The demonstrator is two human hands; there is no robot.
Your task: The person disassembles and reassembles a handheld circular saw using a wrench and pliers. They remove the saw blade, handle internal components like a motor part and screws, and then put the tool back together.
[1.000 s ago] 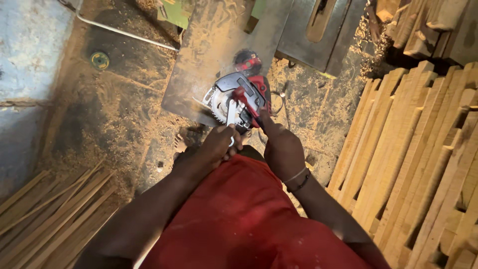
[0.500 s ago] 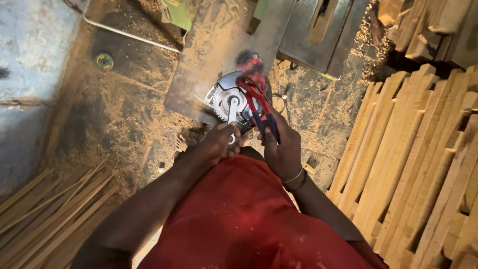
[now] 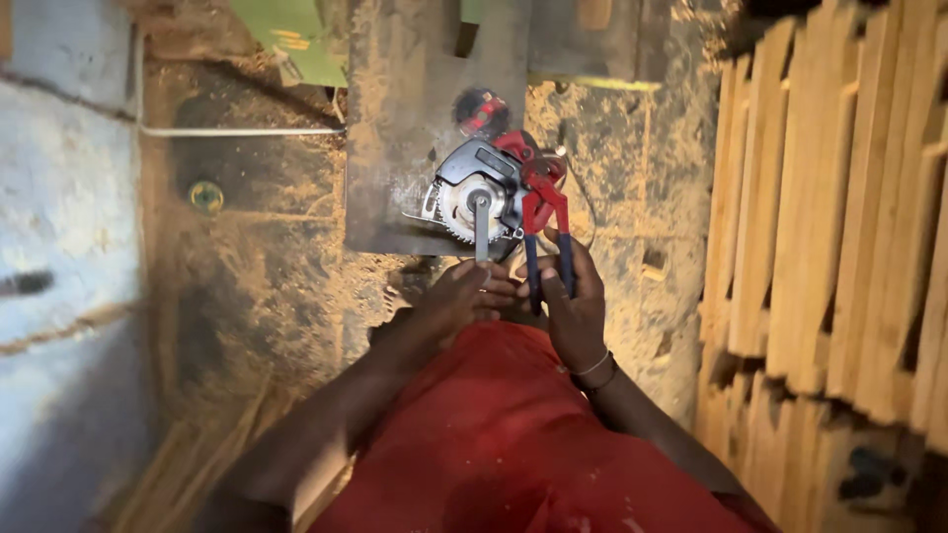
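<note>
Right hand (image 3: 576, 304): fingers curled closed around the dark-sleeved handles of red pliers (image 3: 541, 219), whose head reaches up to the hub side of a circular saw (image 3: 481, 192). Left hand (image 3: 464, 296): fingers bent shut around the lower end of a slim metal wrench (image 3: 481, 227); the wrench stands upright, its upper end set on the centre of the saw's toothed blade (image 3: 462, 209). The two hands lie just beside each other, above a red garment (image 3: 513, 444). The saw, grey guard and red body, rests on a dusty flat board (image 3: 415, 118). Sawdust covers the floor (image 3: 267, 286). Pale wooden slats (image 3: 839, 217) stand stacked on the right.
</note>
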